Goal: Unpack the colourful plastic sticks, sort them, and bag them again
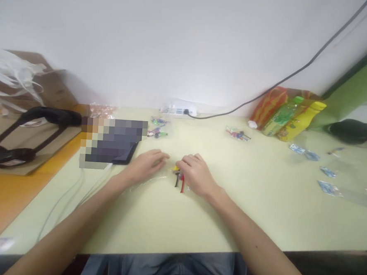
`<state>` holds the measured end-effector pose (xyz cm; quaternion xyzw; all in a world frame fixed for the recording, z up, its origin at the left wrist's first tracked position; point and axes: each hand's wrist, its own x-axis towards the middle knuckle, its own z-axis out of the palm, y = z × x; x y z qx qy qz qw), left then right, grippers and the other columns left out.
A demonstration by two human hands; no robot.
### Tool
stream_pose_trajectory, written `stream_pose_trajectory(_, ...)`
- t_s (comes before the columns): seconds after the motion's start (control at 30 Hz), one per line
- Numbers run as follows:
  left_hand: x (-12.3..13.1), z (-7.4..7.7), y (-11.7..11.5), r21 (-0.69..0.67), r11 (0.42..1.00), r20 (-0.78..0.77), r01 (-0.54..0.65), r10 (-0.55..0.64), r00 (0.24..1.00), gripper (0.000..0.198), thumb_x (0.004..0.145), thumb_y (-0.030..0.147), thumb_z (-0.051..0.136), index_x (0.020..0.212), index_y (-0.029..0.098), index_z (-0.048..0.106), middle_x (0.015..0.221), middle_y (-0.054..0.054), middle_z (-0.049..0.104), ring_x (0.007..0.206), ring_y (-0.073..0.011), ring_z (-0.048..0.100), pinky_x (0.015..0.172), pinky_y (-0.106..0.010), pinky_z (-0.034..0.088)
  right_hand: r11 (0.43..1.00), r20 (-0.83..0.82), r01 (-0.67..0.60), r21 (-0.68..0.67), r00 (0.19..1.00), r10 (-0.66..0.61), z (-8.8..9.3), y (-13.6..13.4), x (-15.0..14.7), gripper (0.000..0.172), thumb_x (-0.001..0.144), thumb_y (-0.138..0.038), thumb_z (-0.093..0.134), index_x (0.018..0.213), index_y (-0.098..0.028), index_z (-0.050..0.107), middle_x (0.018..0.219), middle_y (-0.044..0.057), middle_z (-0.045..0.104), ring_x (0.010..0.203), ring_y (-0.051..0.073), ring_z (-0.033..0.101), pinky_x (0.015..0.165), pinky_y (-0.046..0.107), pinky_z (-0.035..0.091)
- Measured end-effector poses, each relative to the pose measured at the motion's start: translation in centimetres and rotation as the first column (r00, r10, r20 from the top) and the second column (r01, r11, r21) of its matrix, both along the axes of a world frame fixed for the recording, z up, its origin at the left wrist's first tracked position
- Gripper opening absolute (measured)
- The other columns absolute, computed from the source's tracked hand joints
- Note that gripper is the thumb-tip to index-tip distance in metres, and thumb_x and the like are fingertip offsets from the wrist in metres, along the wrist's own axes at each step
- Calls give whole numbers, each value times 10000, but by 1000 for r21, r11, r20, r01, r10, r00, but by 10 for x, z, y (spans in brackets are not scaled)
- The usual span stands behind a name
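Note:
Under the fingers of my right hand (pixel 198 174) is a small bundle of coloured plastic pieces (pixel 182 183), with yellow at the top and thin black and red rods pointing toward me. The fingers curl round its upper end, which they partly hide. My left hand (pixel 148 165) rests on the table to the left, fingers loosely stretched and a little apart. A clear plastic bag (pixel 149 180) lies below and beside that hand, its outline faint. I see nothing held between the left fingers.
A tablet (pixel 128 154) with white cables lies left. Coloured bundles (pixel 159 132) and another bundle (pixel 238 134) lie farther back. Behind are a power strip (pixel 180 109), a green bottle (pixel 282 117) and a yellow bottle (pixel 301 122). Small blue-white packets (pixel 326 187) lie right.

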<state>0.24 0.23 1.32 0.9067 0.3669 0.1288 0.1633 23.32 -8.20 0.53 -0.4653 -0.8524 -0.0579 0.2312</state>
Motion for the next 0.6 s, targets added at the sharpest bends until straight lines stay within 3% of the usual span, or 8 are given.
stream_pose_trajectory(0.17, -3, -8, 9, -19, 999, 22, 34, -33, 999, 330, 1029, 413, 438, 1190, 231, 661, 1030, -60, 662, 963, -213, 633, 860, -316, 463, 987, -18, 117, -109, 993, -120, -6, 5, 1, 258, 841, 5, 531, 983, -189, 624, 937, 68, 652, 900, 234, 566, 792, 358, 325)
stream_pose_trajectory(0.27, -11, -11, 9, -39, 996, 19, 78, -78, 997, 333, 1034, 401, 433, 1201, 248, 677, 1015, -63, 669, 965, -217, 632, 873, -327, 452, 976, -85, 125, -178, 986, -141, -11, 8, 2, 359, 828, 22, 503, 1099, -187, 612, 1024, 91, 671, 984, 252, 578, 836, 362, 351)
stream_pose_trajectory(0.4, -18, -8, 10, -40, 993, 8, 113, -112, 994, 269, 1023, 356, 458, 1013, 215, 687, 928, -51, 669, 918, -212, 612, 870, -338, 430, 953, -217, 101, -285, 962, -167, -16, 8, 0, 513, 804, 59, 459, 1252, -185, 518, 1026, 65, 706, 979, 227, 609, 854, 342, 370)
stream_pose_trajectory(0.5, -20, -6, 9, -42, 990, 52, 132, -130, 990, 267, 1033, 326, 432, 963, 202, 658, 954, -59, 649, 948, -211, 588, 881, -339, 425, 944, -309, 94, -317, 930, -196, -15, 8, -3, 296, 924, -13, 443, 1133, -200, 537, 911, 14, 721, 831, 192, 619, 838, 335, 359)
stream_pose_trajectory(0.6, -20, -6, 5, -65, 989, 118, 136, -127, 985, 263, 1048, 305, 395, 987, 204, 631, 990, -64, 622, 990, -210, 561, 889, -335, 431, 956, -341, 99, -275, 920, -194, -11, 7, -5, 127, 998, -130, 510, 939, -210, 589, 890, 19, 730, 821, 191, 610, 836, 343, 342)
